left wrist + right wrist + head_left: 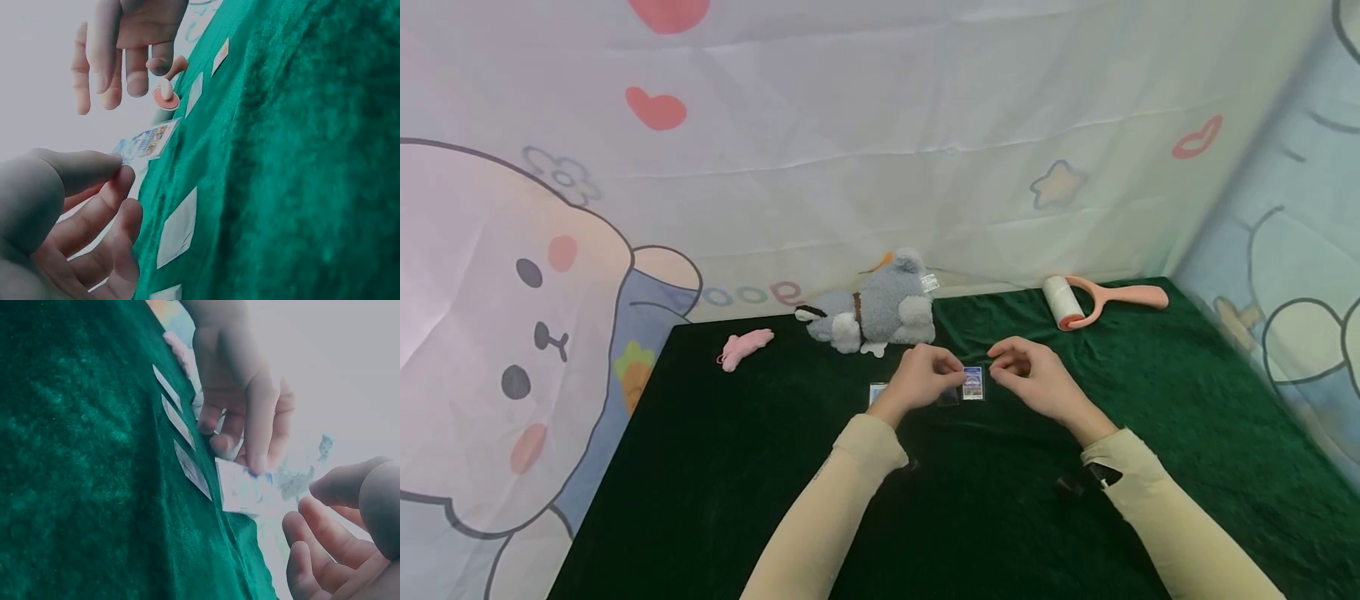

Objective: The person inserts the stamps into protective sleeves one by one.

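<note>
My left hand (pixel 925 377) pinches a small colourful card (pixel 150 140) by its edge between thumb and index finger. The card is held up off the cloth; its face looks blue and orange in the left wrist view. Just to the right of it, my right hand (pixel 1036 379) hovers with fingers loosely bent, holding nothing and apart from the card. Several other cards lie in a row on the green cloth, among them one card (pixel 190 470) nearest the held one. In the head view, my left hand partly covers another card (pixel 877 392).
Dark green velvety cloth (pixel 760 483) covers the table. Behind the hands lies a grey plush toy (pixel 887 304), with a small pink plush (pixel 745 347) to its left. A lint roller (pixel 1063 302) with a pink handle lies back right. A printed curtain (pixel 850 108) hangs behind.
</note>
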A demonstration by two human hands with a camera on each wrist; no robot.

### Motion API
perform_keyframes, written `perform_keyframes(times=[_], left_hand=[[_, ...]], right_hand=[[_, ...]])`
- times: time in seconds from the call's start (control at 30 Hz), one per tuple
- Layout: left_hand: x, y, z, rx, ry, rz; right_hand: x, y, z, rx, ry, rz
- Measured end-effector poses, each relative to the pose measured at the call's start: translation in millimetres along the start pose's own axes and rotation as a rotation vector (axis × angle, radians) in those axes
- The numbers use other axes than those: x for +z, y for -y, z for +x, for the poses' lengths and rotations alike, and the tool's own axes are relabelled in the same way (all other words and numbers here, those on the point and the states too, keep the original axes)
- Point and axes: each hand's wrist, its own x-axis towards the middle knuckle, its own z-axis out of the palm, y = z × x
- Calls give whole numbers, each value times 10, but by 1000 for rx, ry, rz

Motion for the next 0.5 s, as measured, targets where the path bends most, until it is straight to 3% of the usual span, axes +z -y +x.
perform_keyframes(times=[0.23,0.5], left_hand=[[111,24,115,-73,-11,21],[182,-13,165,-151,-63,152]], right_hand=[[14,-10,7,5,-5,3],[15,-1,6,-1,-15,20]])
